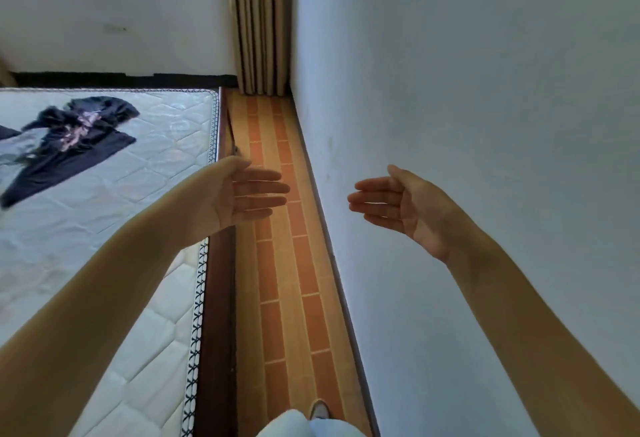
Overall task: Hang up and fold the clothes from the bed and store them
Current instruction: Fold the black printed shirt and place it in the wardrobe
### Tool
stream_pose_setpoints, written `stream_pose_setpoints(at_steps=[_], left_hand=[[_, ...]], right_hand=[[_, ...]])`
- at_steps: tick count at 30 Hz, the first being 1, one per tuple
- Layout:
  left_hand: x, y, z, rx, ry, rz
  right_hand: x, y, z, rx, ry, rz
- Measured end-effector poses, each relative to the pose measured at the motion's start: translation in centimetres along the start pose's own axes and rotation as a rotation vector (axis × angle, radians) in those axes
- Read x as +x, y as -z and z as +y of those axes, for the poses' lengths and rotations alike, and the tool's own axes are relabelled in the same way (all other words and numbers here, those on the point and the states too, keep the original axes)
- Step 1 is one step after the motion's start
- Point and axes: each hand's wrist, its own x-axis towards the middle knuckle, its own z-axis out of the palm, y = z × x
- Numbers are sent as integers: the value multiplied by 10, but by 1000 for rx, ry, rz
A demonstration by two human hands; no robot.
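1. The left hand (242, 192) and right hand (394, 202) were held apart, palms facing, fingers straight, nothing gripped.
2. A dark garment (74, 138) was left crumpled on the mattress (138, 228).

I see both arms stretched out ahead of me, palms turned toward each other with a clear gap between them. My left hand (242, 194) hangs over the edge of the bed, fingers straight and holding nothing. My right hand (394, 206) is just as flat and empty, in front of the pale wall (485, 90). On the quilted white mattress (121, 228), well apart from both hands, lies a crumpled dark garment (74, 142) with a pale print. A strip of orange brick-patterned floor (287, 263) runs between the bed's dark wooden frame (216, 332) and the wall, ending at a striped beige curtain (259, 21).
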Motion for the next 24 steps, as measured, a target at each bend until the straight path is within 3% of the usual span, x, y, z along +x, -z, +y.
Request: stream_pose_setpoints(at_steps=[11,24], left_hand=[[87,54,40,-99,45,202],[242,171,176,-40,17,233]], right_hand=[[153,-13,-44,-82,-44,-162],[361,-78,-161,-20,42,-214]])
